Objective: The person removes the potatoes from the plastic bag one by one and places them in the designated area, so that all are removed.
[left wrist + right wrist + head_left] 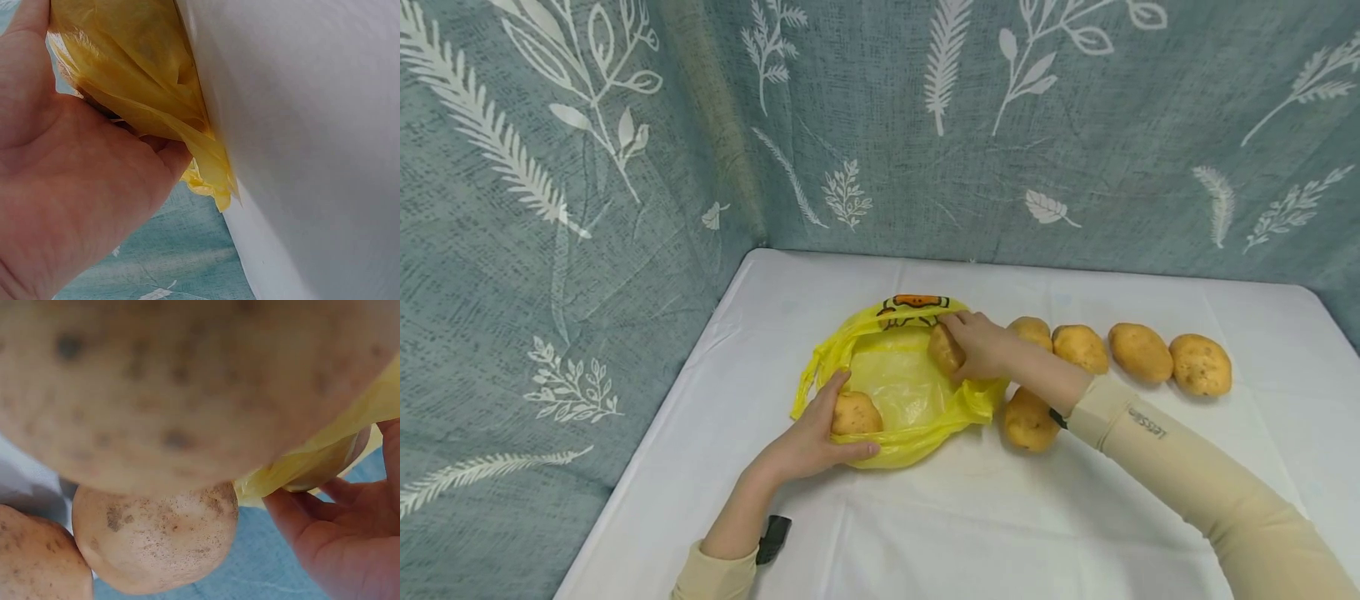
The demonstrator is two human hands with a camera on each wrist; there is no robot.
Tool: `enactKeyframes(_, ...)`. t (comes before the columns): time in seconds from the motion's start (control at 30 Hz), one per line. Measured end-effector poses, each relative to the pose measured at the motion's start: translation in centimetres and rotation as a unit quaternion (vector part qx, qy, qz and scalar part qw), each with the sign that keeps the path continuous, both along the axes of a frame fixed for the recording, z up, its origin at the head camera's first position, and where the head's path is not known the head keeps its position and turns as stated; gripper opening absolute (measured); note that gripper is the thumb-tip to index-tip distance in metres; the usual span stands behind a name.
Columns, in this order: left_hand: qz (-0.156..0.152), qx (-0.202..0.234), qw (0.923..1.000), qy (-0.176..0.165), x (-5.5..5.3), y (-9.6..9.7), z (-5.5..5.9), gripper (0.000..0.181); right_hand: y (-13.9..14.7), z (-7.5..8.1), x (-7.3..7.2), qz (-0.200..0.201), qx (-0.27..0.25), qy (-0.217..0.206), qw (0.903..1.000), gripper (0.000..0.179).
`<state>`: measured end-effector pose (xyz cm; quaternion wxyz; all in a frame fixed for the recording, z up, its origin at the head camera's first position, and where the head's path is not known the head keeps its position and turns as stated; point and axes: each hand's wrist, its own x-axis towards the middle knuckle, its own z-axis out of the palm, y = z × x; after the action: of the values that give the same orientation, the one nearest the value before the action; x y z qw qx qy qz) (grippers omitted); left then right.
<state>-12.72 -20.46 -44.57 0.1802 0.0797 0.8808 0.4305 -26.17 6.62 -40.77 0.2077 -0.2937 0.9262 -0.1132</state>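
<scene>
A yellow plastic bag (pixel 898 379) lies on the table with its wide mouth facing up and an orange and black print on its far rim. My left hand (pixel 820 429) grips the bag's left side, thumb over the near rim, around a potato (pixel 857 413) inside. In the left wrist view, yellow film (pixel 137 69) covers most of what that hand holds. At the bag's right side, my right hand (pixel 981 343) holds another potato (pixel 946 352) just within the mouth. The right wrist view shows its fingers (pixel 287 515) against the film and the potato.
Right of the bag, several potatoes (pixel 1138 353) lie in a row towards the back. A nearer potato (pixel 1028 421) sits beneath my right wrist. The white-covered table (pixel 1037 533) meets leaf-patterned blue-green curtains (pixel 887 142) at the back and left.
</scene>
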Motion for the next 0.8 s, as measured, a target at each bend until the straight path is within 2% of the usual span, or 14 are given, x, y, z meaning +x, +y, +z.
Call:
enactKeyframes(0.13,0.000,-0.001,1.0000,-0.001,0.0,0.0,0.0,0.114,0.2,-0.2,0.0,0.007,-0.007,0.008,0.9999,0.096)
enactKeyframes(0.5,0.006,-0.002,1.0000,-0.002,0.1,-0.1,0.1,0.114,1.0,-0.5,0.0,0.010,-0.070,0.038,0.9968,0.092)
enactKeyframes(0.7,0.004,0.003,1.0000,-0.004,0.1,-0.1,0.1,0.114,1.6,-0.4,0.2,0.006,-0.139,0.033,0.9897,0.090)
enactKeyframes(0.8,0.004,0.004,1.0000,-0.004,0.1,-0.1,0.1,0.113,2.0,-0.4,0.4,-0.009,-0.177,0.020,0.9840,0.089)
